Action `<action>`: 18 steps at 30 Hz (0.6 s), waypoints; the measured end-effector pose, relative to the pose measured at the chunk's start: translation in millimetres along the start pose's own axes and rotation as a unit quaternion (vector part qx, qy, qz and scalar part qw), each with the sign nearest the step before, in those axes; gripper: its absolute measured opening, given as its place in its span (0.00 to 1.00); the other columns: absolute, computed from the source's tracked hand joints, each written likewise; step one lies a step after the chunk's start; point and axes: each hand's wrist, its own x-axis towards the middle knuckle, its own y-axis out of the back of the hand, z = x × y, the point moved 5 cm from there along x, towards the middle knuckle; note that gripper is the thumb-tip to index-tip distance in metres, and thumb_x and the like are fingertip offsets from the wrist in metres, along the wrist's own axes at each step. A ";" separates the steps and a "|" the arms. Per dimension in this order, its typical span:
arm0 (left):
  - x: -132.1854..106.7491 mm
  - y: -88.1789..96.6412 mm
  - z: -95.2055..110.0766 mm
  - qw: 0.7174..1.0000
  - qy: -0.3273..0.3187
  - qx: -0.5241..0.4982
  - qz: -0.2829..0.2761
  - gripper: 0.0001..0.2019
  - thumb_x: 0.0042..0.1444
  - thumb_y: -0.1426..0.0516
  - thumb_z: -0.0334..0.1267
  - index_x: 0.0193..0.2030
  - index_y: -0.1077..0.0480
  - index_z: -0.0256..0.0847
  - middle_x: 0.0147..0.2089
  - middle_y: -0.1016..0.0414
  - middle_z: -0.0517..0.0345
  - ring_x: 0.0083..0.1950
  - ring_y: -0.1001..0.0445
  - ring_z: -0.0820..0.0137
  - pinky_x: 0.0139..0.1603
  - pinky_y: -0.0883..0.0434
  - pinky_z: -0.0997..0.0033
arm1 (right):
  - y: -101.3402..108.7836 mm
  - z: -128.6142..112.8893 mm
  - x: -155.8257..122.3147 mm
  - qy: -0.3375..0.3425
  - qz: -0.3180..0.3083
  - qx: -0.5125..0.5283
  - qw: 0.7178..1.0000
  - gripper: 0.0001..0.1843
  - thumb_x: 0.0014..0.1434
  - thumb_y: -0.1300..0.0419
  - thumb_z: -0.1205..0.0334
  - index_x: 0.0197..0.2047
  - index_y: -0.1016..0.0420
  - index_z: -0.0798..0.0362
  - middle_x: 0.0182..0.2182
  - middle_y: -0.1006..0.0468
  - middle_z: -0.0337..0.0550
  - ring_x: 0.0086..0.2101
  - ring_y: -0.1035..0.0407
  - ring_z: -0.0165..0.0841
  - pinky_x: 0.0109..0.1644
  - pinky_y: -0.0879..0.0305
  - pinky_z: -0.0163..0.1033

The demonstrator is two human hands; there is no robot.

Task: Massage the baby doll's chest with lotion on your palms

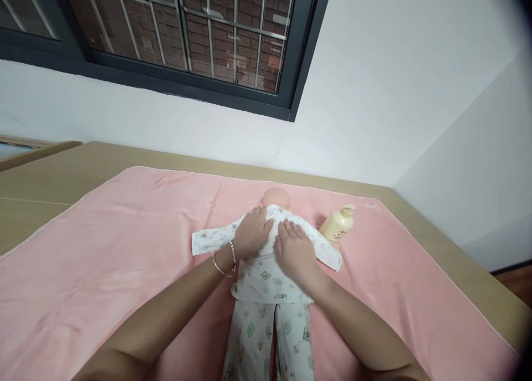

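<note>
A baby doll point(277, 197) in white patterned pyjamas point(266, 284) lies face down on a pink towel point(124, 248), head toward the wall, arms out to the sides. My left hand point(251, 231), with bangles on the wrist, lies flat and open on the doll's upper back on the left. Beside it on the right of the back rests my right hand point(294, 249), also flat with the fingers stretched out. Neither hand holds anything.
A cream bottle point(338, 225) with a pump top lies on the towel just right of the doll's shoulder. The towel covers a tan bed or table point(50, 176) set against a white wall point(374, 93) under a dark-framed window point(187, 32). Wooden floor point(517, 281) shows at the far right.
</note>
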 end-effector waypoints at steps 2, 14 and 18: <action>-11.5 0.0 10.7 0.999 0.007 0.022 0.034 0.25 0.65 0.55 0.43 0.63 0.40 0.26 0.64 0.37 0.27 0.68 0.41 0.47 0.64 0.41 0.43 | 2.0 23.2 20.2 -0.016 -0.012 0.025 0.999 0.27 0.69 0.59 0.60 0.66 0.39 0.63 0.63 0.36 0.59 0.65 0.46 0.46 0.69 0.59 0.60; 2.7 -0.2 -1.2 0.998 -0.024 -0.041 0.041 0.19 0.64 0.56 0.39 0.54 0.33 0.32 0.57 0.29 0.34 0.63 0.33 0.52 0.63 0.38 0.44 | -7.4 -7.4 -10.2 0.025 0.005 0.075 0.997 0.30 0.66 0.55 0.61 0.69 0.44 0.62 0.69 0.48 0.55 0.69 0.61 0.49 0.70 0.55 0.58; -17.1 -4.6 12.9 0.994 0.025 -0.037 0.098 0.22 0.64 0.54 0.40 0.61 0.37 0.32 0.63 0.34 0.33 0.68 0.40 0.49 0.65 0.42 0.41 | -8.8 23.9 17.9 -0.040 -0.009 0.134 0.990 0.29 0.69 0.60 0.56 0.68 0.41 0.62 0.68 0.45 0.56 0.68 0.55 0.46 0.71 0.55 0.57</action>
